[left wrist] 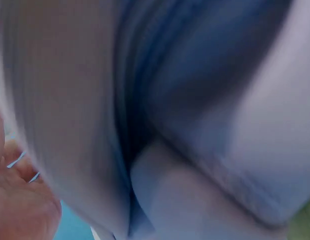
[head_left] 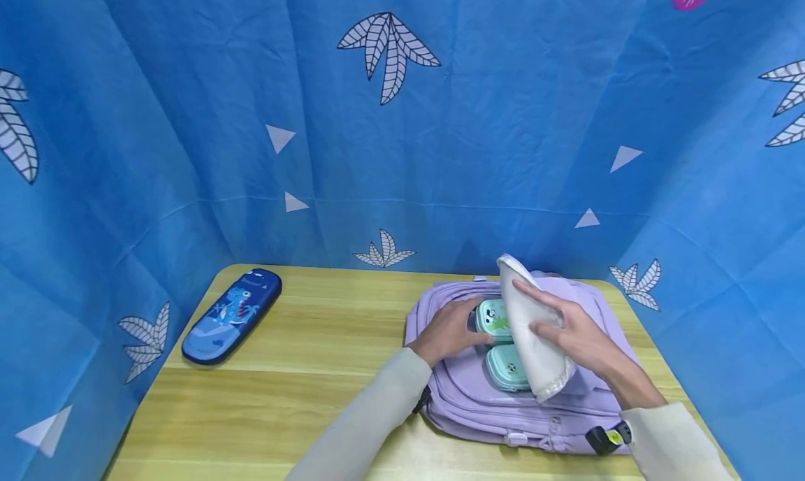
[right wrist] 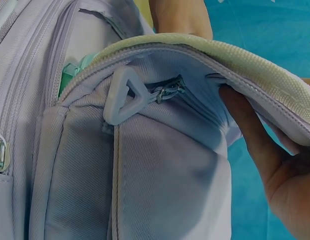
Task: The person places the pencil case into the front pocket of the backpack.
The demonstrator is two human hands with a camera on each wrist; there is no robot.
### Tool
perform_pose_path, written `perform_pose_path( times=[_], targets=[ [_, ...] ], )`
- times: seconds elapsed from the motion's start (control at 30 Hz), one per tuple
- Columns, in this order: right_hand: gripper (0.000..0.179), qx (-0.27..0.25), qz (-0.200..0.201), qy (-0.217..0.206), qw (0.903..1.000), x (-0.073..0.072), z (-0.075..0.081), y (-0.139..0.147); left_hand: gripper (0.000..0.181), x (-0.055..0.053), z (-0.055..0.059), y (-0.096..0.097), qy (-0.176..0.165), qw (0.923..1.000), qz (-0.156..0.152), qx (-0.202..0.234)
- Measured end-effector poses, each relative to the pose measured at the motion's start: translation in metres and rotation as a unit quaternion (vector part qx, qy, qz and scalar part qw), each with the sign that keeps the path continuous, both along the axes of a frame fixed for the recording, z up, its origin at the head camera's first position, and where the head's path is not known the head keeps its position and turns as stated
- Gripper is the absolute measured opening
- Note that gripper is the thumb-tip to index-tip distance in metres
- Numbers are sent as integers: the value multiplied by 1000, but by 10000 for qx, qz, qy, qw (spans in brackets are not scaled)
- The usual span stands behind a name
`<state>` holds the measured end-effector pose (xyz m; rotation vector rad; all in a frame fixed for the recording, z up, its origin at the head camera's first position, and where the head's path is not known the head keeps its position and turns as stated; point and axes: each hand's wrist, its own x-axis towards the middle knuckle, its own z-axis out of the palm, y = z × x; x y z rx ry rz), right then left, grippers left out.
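Note:
A lavender backpack (head_left: 465, 397) lies on the table at the right, with the pale inner side of its front flap (head_left: 531, 334) folded up. My right hand (head_left: 575, 331) grips this flap; in the right wrist view its finger reaches under the zipped edge. Two mint-green lidded boxes sit in the opened front: an upper one with a panda lid (head_left: 493, 319) and a lower one (head_left: 506, 367). My left hand (head_left: 454, 331) holds the upper box at its left side, thumb below and fingers above. The left wrist view is mostly blurred lavender cloth (left wrist: 210, 125).
A dark blue pencil case with a dinosaur picture (head_left: 233, 316) lies at the left end of the wooden table (head_left: 314, 390). Blue patterned curtain (head_left: 402, 152) surrounds the table's back and sides. A triangular zip pull (right wrist: 126, 96) hangs on the backpack.

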<state>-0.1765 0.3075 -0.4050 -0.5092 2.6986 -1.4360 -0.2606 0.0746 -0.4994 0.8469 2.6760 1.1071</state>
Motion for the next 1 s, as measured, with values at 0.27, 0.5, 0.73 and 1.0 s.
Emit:
perform_pose_path(
  times=[0.27, 0.5, 0.73, 1.0],
  targets=[
    [72, 246, -202, 92, 9995, 0, 1, -1, 70, -6, 2, -30, 123, 9999, 50, -36],
    [72, 403, -254, 177, 9987, 2, 6, -1, 58, -11, 1, -74, 215, 9988, 433, -65],
    [74, 552, -400, 145, 9976, 3, 8, 0, 56, -15, -1, -117, 257, 9975, 660, 60],
    [76, 503, -420, 82, 9978, 3, 6, -1, 54, -14, -4, -163, 387, 9923, 1158, -211]
  ],
)
